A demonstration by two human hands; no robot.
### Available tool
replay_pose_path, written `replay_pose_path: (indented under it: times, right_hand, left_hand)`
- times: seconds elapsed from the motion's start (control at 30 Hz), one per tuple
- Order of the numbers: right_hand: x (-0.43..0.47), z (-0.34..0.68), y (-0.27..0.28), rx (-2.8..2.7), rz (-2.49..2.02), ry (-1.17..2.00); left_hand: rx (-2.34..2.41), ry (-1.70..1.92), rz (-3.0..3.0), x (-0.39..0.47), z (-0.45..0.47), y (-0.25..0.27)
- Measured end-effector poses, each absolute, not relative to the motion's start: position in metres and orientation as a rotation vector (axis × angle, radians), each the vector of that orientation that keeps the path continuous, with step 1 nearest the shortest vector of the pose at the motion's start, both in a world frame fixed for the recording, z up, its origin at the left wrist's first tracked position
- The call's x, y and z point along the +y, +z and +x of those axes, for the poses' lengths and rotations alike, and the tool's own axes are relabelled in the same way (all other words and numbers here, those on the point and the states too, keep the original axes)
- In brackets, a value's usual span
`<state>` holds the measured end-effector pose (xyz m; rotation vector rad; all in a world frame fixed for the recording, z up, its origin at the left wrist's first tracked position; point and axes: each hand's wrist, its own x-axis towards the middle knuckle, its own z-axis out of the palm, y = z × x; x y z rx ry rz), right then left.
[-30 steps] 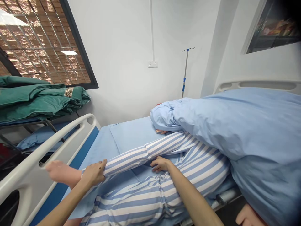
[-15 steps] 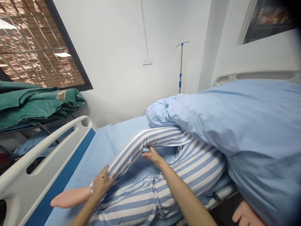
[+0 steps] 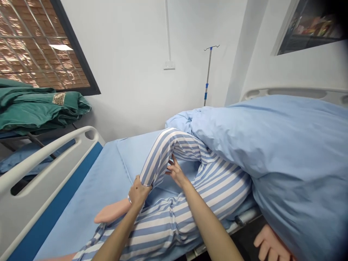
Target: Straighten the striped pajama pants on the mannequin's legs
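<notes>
A manikin's leg in blue-and-white striped trousers is raised off the bed with its knee bent. Around the lower shin, just above the bare pink foot, my left hand is closed. Behind the bent knee, my right hand has its fingers spread and its fingertips at the underside of the cloth; how firmly they touch is hidden. The other striped leg lies flat, nearer to me. A blue quilt covers the manikin's upper body.
The bed's light blue sheet reaches a white-and-blue end board on the left. A manikin hand hangs over the near edge at lower right. Behind the bed stands a drip pole. Folded green cloth lies at far left.
The held leg is bent more: its knee stands higher and its foot has come right, toward the hips. My left hand has moved right with it; my right hand remains under the knee.
</notes>
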<state>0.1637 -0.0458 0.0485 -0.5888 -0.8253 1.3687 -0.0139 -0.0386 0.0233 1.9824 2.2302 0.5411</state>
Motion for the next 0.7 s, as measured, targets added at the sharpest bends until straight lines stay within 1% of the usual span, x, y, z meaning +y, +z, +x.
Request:
replay_pose_path:
  times: [0.27,0.4,0.5,0.57,0.7]
  right_hand:
    - [-0.045,0.172,0.046,-0.704,-0.658,1.385]
    - [-0.038,0.179,0.038,-0.598,-0.568,1.423]
    - [-0.032,0.179,0.027,-0.497,-0.519,1.553]
    - [-0.03,0.178,0.018,-0.397,-0.61,1.616]
    - [-0.027,0.177,-0.001,-0.239,-1.031,1.629]
  left_hand:
    - [2.181,0.472,2.087,-0.05,-0.043,0.027]
    - [2.198,0.398,2.207,-0.057,-0.087,0.022]
    - [2.216,0.281,2.314,-0.064,-0.128,0.019]
    - [2.204,0.185,2.379,-0.069,-0.149,0.016]
    - [2.147,-0.072,2.468,-0.073,-0.169,0.008]
